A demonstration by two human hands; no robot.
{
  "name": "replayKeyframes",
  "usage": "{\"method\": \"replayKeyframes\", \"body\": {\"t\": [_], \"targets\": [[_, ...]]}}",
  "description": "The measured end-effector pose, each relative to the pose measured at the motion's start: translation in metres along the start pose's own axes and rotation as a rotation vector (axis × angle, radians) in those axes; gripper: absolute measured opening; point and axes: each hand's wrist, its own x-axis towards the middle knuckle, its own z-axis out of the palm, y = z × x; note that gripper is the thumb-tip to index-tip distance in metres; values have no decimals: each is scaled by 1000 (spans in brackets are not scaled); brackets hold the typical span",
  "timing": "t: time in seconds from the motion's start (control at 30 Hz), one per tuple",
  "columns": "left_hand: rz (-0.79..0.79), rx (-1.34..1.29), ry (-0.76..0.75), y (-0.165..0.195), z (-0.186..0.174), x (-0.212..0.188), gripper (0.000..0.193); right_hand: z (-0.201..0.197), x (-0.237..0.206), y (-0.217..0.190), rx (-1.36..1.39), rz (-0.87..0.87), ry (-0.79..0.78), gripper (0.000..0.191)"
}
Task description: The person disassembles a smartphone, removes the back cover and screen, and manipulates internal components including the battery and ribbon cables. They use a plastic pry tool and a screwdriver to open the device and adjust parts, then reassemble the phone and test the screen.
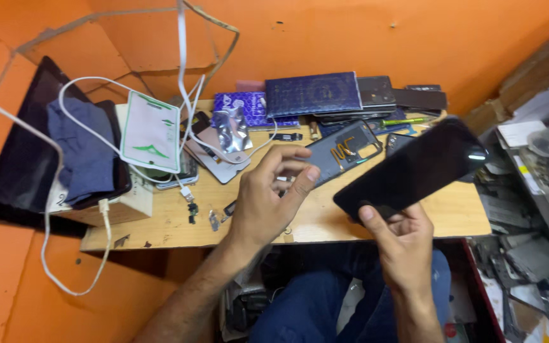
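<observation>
My right hand [400, 244] grips the lower end of a black phone [414, 167], screen side up, tilted over the right part of the wooden worktop [325, 219]. At the middle of the worktop my left hand [268, 194] holds a grey inner phone frame [344, 150] by its near corner, pinched between thumb and fingers. The frame shows orange flex strips and lies slanted just left of the phone.
At the back of the worktop lie dark blue boxes [312, 94], a silver foil pouch [233, 127] and a green-handled screwdriver [405, 121]. White cables [182, 95] cross a white-green package [150, 130]. Small screws and parts [214, 219] sit near the front edge. Clutter fills the right side.
</observation>
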Motion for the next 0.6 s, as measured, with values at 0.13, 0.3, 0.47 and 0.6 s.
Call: {"method": "replayKeyframes", "body": {"t": [0.13,0.3,0.47,0.6], "targets": [[188,-14,-243,11,17,6,76,22,-7,-6,-209,22,35,31],[59,-69,-339,4,32,24,87,30,-6,-28,-649,-250,63,33],[79,-255,-488,-21,36,48,83,22,11,-34,-609,41,-6,23],[-173,-450,-500,-36,37,60,68,8,21,-38,-438,51,-68,25]]}}
